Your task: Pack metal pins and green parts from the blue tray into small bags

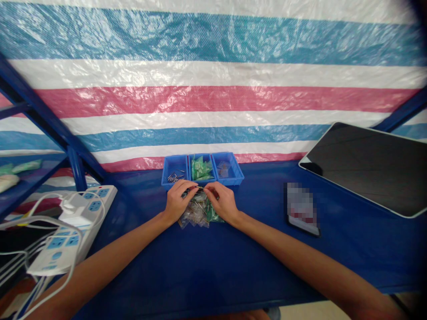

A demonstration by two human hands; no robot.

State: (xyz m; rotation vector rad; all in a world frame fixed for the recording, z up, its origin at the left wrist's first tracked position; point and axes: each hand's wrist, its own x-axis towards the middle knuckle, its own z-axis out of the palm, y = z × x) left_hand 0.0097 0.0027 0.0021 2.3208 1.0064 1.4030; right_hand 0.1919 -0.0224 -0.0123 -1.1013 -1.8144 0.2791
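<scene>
Bordering hands point(176, 202) point(224, 204): packets point(194, 217), bin rims point(236, 181), broad tabletop point(200, 271)

Shiny striped plastic sheeting point(213, 100) behind a blue tabletop point(213, 266).

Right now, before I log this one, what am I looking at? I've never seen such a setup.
There's no machine: a person works bare-handed, filmed by a head-worn camera looking forward and down. The left hand and right hand pinch a thin piece, too small to identify, over a pile of packets on a blue table. Beyond, three blue bins hold, left to right, metal pieces, green packets and clear packets. A power strip is at left; a phone-like device and dark-screened panel are at right.
</scene>
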